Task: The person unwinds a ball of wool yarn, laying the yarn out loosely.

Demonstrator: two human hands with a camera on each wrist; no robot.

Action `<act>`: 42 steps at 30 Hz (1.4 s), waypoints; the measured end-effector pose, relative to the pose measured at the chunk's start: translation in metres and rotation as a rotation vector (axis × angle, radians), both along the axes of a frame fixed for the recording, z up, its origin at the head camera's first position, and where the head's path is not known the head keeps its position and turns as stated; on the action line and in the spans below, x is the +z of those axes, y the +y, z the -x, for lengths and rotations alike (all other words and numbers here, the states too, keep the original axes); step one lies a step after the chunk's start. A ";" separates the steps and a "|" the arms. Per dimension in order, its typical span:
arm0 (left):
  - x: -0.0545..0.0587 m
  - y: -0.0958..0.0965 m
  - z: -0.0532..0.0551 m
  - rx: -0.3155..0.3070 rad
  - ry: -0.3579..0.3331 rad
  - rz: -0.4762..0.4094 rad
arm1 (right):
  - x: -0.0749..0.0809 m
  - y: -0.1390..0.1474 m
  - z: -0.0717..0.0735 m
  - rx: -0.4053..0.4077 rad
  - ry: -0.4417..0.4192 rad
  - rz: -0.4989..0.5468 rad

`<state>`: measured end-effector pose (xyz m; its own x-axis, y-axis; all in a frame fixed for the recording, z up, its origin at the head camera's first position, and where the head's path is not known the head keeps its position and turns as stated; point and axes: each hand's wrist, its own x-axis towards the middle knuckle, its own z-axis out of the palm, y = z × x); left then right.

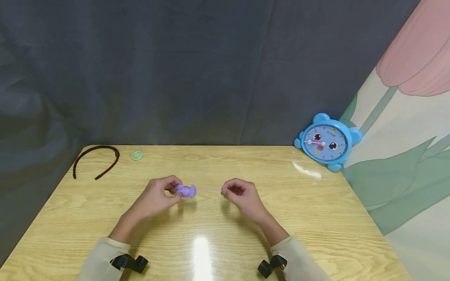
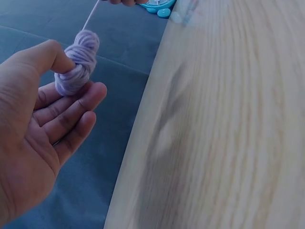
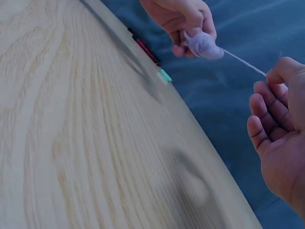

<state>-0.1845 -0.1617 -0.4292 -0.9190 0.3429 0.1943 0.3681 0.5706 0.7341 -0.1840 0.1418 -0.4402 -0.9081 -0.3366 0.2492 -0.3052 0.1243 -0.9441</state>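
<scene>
A small bundle of purple yarn (image 1: pixel 187 191) is pinched between the thumb and fingers of my left hand (image 1: pixel 159 195), above the wooden table. In the left wrist view the yarn bundle (image 2: pixel 78 64) shows its wound strands, with the thumb pressed on its near side. From its far end a single yarn strand (image 3: pixel 244 62) runs straight across to my right hand (image 1: pixel 244 197). The right thumb and forefinger pinch that strand's end, while the other fingers of the right hand (image 3: pixel 281 124) are loosely bent.
A dark headband (image 1: pixel 96 147) lies at the table's back left, with a green ring (image 1: pixel 136 155) beside it. At the back right stands a blue animal-shaped clock (image 1: pixel 325 142). A dark curtain (image 1: pixel 175 70) hangs behind the wooden table (image 1: pixel 316 218).
</scene>
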 end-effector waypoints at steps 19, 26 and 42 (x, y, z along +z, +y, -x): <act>0.002 0.002 0.002 0.013 0.054 -0.039 | -0.004 0.036 -0.001 -0.083 0.042 0.065; 0.001 -0.002 0.003 0.067 0.069 -0.029 | 0.000 0.042 0.000 -0.115 0.053 0.065; 0.003 -0.010 0.002 0.017 0.059 -0.032 | 0.001 0.060 0.011 -0.263 -0.001 0.096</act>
<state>-0.1862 -0.1721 -0.4262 -0.9114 0.3197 0.2592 0.4017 0.5540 0.7292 -0.1953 0.2023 -0.4393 -0.9614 -0.0639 0.2677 -0.2733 0.1094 -0.9557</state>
